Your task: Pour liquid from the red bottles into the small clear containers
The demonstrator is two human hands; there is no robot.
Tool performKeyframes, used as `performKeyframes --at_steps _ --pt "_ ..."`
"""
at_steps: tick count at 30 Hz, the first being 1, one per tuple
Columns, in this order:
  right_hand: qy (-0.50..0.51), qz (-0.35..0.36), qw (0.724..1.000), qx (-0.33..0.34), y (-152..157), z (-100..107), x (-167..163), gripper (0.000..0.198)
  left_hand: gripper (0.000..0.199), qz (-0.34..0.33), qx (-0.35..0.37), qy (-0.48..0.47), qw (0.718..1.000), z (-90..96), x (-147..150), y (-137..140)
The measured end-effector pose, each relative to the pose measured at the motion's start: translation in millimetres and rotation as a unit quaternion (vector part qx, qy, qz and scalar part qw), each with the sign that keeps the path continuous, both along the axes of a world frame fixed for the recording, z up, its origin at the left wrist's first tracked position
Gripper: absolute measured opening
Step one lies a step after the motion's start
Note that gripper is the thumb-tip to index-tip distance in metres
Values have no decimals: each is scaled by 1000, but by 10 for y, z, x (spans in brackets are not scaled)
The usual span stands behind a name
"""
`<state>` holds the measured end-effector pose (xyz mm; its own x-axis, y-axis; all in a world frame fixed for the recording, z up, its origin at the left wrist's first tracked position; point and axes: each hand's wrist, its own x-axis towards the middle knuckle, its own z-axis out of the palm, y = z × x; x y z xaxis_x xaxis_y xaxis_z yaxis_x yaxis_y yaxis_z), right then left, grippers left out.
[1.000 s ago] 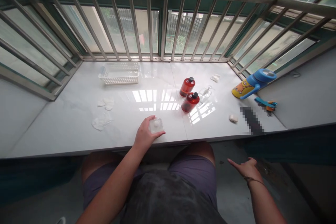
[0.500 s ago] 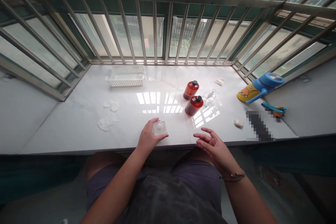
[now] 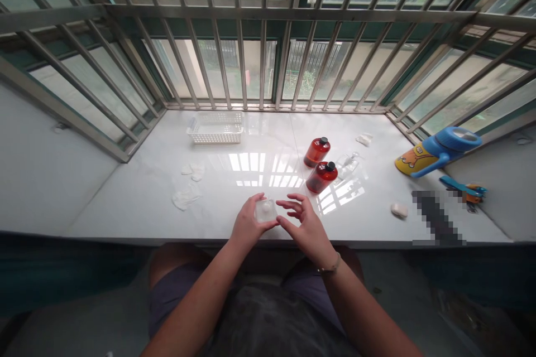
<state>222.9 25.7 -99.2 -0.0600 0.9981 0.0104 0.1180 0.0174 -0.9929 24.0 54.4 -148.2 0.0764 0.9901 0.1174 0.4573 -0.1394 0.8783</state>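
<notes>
My left hand [image 3: 248, 220] grips a small clear square box [image 3: 266, 211] by its left side, fingers behind and thumb along the near edge. A whitish round shape shows in the middle of the box. My right hand [image 3: 302, 221] is at the box's right side with fingers spread and curved; its thumb tip is close to the near right corner, and I cannot tell whether it touches. Beyond the hands stand two red bottles with black caps, the nearer bottle [image 3: 321, 177] and the farther bottle [image 3: 317, 152]. A clear pump bottle [image 3: 348, 165] lies beside them.
A white perforated basket [image 3: 216, 137] stands at the back left. Crumpled clear plastic [image 3: 186, 197] lies left. On the right are a white oval item [image 3: 399, 211], a blurred dark object [image 3: 436, 216], a blue-yellow bottle [image 3: 435, 152] and keys with a blue strap [image 3: 463, 188]. Metal bars [image 3: 262, 67] close the back.
My right hand has moved left and inward, from apart over the table's front to the box's right side. My left hand keeps hold of the box. The camera view has shifted slightly.
</notes>
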Motion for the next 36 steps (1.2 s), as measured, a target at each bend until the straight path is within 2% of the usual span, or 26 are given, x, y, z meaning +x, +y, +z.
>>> performKeyframes --at_steps 3,7,15,19,22,24,28,29,32,36 --pt "-83 15 996 40 124 -30 -114 65 83 -1 -14 -2 1000 -15 -7 0" --pt "-130 4 990 58 239 -139 -241 69 83 -3 -1 -11 1000 -54 -16 6" --pt "-149 -42 984 93 247 -277 -305 46 84 3 9 5 1000 -51 22 4" --pt "-169 -54 977 118 145 -300 -171 44 107 -53 30 27 998 -32 55 -55" --pt "-201 -78 969 118 38 -299 100 46 120 -95 87 48 990 -24 24 -126" --pt "-234 -97 962 100 -26 -284 354 50 103 -85 131 60 986 -13 -29 -177" --pt "-278 -141 949 46 -93 -245 937 57 27 -22 176 77 981 30 -163 -300" --pt "-284 -155 946 36 -94 -238 1080 58 15 -15 176 79 981 43 -195 -341" --pt "-307 -210 928 21 -55 -237 1462 59 12 -26 157 75 984 79 -282 -505" --pt "-323 -267 908 17 88 -274 1825 63 15 -78 93 56 991 131 -390 -791"
